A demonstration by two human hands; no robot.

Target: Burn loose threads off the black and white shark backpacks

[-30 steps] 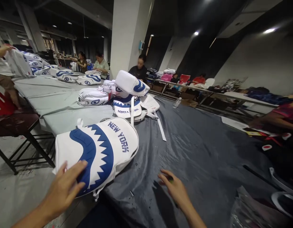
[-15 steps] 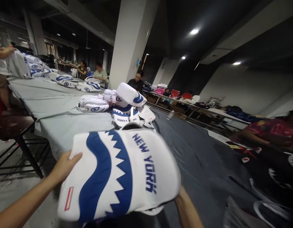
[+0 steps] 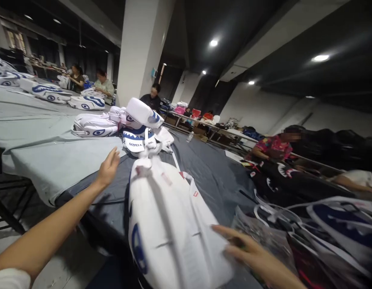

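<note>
A white backpack (image 3: 174,224) lies in front of me with its shoulder straps facing up, slightly blurred. A blue eye print (image 3: 139,249) shows on its left side. My left hand (image 3: 109,167) is raised off the bag, left of its top end, holding nothing, with its fingers stretched out. At the bag's lower right edge is my right hand (image 3: 242,243), its fingers extended and apart; whether it touches the fabric I cannot tell. Just beyond the bag, a pile of white and blue backpacks (image 3: 144,114) sits on the table.
Dark sheeting covers this table (image 3: 204,160); a pale cloth (image 3: 38,152) covers its left part. On the right lie a clear plastic bag (image 3: 264,233), white-and-blue bag pieces (image 3: 345,224) and black bags (image 3: 282,182) beside a seated co-worker (image 3: 273,146). A pillar (image 3: 140,52) rises behind.
The backpack has been turned from its printed front to its strap side and laid down. My left hand has let go of it. The view has swung right.
</note>
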